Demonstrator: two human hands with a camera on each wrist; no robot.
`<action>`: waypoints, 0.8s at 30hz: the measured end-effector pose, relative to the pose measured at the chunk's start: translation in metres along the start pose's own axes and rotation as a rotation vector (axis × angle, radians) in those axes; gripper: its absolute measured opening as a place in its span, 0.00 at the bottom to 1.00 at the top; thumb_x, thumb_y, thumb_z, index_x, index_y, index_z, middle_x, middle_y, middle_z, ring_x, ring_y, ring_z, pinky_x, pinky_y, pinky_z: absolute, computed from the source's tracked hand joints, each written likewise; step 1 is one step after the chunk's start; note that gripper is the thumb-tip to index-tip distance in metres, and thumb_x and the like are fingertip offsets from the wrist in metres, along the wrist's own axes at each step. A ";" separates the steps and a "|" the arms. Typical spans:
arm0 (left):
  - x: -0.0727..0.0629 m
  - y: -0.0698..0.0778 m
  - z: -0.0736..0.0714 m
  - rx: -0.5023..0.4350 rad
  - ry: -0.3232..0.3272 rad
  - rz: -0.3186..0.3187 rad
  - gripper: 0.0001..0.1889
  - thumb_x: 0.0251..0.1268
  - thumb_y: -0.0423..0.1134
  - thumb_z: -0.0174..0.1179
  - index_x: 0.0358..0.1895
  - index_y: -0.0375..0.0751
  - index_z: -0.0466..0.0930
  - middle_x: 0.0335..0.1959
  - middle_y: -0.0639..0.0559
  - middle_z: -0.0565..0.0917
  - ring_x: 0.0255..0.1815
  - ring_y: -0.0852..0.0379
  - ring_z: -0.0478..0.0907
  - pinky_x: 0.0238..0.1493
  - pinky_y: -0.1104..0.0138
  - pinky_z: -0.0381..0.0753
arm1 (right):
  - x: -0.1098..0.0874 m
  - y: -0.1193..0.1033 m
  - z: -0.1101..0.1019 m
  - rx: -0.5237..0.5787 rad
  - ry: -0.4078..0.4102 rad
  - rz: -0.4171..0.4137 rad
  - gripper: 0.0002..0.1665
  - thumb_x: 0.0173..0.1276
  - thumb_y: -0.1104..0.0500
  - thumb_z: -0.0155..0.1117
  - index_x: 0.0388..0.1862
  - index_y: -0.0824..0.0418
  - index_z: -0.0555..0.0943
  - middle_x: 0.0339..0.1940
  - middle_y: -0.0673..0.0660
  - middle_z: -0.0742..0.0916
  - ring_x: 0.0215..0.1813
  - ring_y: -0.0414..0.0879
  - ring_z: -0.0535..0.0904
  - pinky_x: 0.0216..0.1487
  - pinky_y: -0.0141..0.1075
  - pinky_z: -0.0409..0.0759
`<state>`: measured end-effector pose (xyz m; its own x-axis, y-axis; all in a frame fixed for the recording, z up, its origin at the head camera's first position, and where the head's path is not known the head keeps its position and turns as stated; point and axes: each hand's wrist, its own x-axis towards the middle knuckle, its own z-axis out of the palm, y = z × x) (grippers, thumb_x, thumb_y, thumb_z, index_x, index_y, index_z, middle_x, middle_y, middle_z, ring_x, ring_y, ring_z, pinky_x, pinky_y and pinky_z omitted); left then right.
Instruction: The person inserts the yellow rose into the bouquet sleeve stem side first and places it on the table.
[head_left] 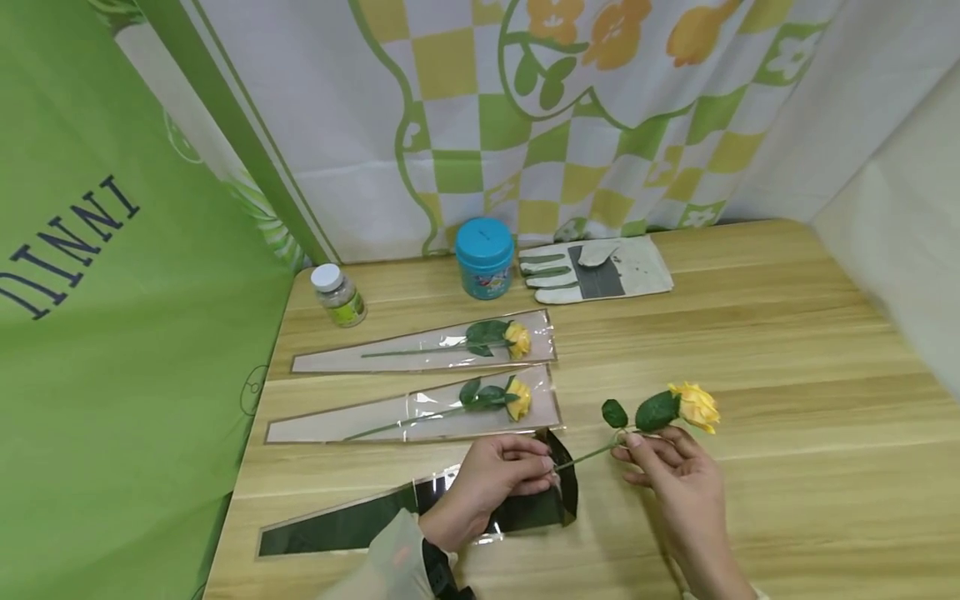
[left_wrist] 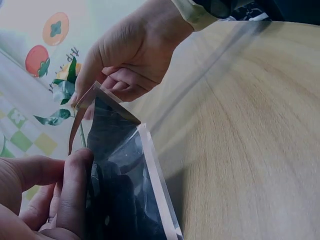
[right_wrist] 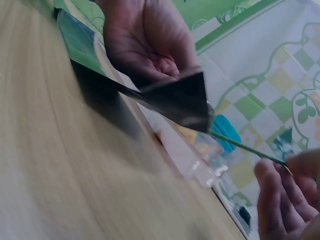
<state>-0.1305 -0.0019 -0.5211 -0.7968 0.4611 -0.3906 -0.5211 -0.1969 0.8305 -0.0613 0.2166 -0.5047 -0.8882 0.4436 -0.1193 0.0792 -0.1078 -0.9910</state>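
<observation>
A yellow artificial rose (head_left: 697, 407) with green leaves is held by its stem between the thumb and fingers of my right hand (head_left: 678, 475). Its stem runs left into the flared mouth of a black flower sleeve (head_left: 337, 523). My left hand (head_left: 495, 475) pinches the sleeve at that mouth, thumb against fingers, beside the stem. In the left wrist view the clear front of the black sleeve (left_wrist: 117, 185) bulges away from its dark back. The right wrist view has the stem (right_wrist: 245, 147) spanning the gap between both hands.
Two pale sleeves, an upper one (head_left: 315, 363) and a lower one (head_left: 300, 429), each hold a yellow rose. Behind them stand a white-capped jar (head_left: 339, 296) and a blue tub (head_left: 485, 258), with a work glove (head_left: 637, 267) beside the tub. Curtains border the wooden table (head_left: 810, 375).
</observation>
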 end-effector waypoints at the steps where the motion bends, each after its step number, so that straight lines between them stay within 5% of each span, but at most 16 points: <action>1: 0.000 0.000 0.000 -0.001 0.000 0.003 0.08 0.60 0.20 0.67 0.42 0.23 0.84 0.33 0.37 0.87 0.32 0.50 0.88 0.39 0.65 0.89 | 0.001 -0.001 -0.002 -0.006 -0.027 -0.001 0.19 0.71 0.63 0.70 0.50 0.76 0.76 0.41 0.61 0.90 0.39 0.51 0.89 0.35 0.42 0.90; 9: 0.000 0.002 -0.005 -0.016 -0.010 0.007 0.08 0.61 0.21 0.67 0.43 0.22 0.83 0.33 0.37 0.87 0.31 0.51 0.88 0.37 0.67 0.89 | 0.005 -0.007 -0.018 0.009 -0.226 -0.057 0.18 0.78 0.64 0.60 0.59 0.77 0.75 0.43 0.62 0.90 0.34 0.49 0.88 0.23 0.29 0.82; 16: -0.001 0.004 -0.006 0.000 -0.012 0.004 0.08 0.61 0.21 0.67 0.43 0.23 0.84 0.33 0.37 0.87 0.31 0.51 0.88 0.37 0.67 0.89 | 0.006 -0.011 -0.017 -0.029 -0.210 0.002 0.14 0.76 0.63 0.64 0.51 0.74 0.78 0.41 0.64 0.90 0.27 0.50 0.86 0.18 0.29 0.75; 24: -0.004 0.009 -0.006 0.031 -0.033 0.006 0.09 0.62 0.23 0.68 0.44 0.24 0.84 0.35 0.36 0.87 0.32 0.50 0.88 0.36 0.67 0.89 | 0.001 -0.003 -0.004 -0.062 -0.195 0.067 0.13 0.71 0.64 0.69 0.48 0.72 0.79 0.36 0.63 0.90 0.22 0.46 0.82 0.21 0.31 0.81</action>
<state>-0.1338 -0.0103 -0.5142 -0.7891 0.4884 -0.3725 -0.5061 -0.1733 0.8449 -0.0604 0.2213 -0.5021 -0.9505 0.2557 -0.1766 0.1631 -0.0734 -0.9839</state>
